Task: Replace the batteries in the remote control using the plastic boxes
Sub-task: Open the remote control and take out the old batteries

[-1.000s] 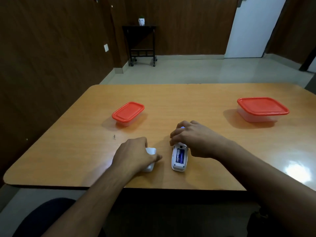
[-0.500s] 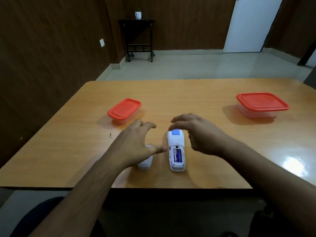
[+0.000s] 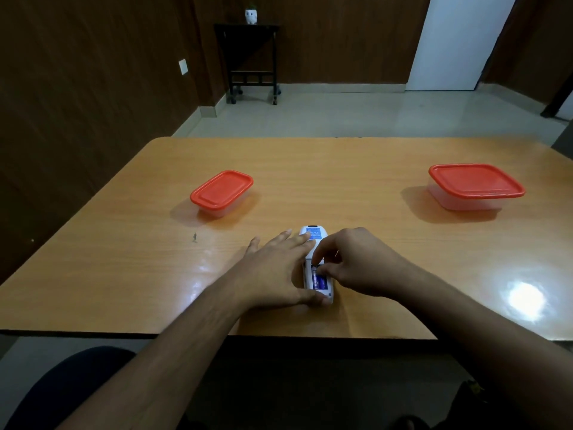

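Note:
A white remote control [image 3: 313,235] lies face down near the table's front edge, its battery bay uncovered and blue batteries [image 3: 319,281] showing inside. My left hand [image 3: 276,271] lies flat along the remote's left side, thumb against its near end, holding it steady. My right hand [image 3: 353,262] comes from the right, fingertips pinching at the top end of a battery in the bay. A small plastic box with a red lid [image 3: 221,192] stands at the left. A larger red-lidded box [image 3: 474,186] stands at the far right. The battery cover is hidden under my left hand.
The wooden table [image 3: 341,181] has its front edge just below my wrists. A bright light reflection lies on its right part. Beyond the table are a tiled floor, a dark side table [image 3: 248,57] with a small white pot, and a white door.
My left hand let go of the white battery cover and moved right onto the remote. My right hand drew back from the remote's far end to the battery bay.

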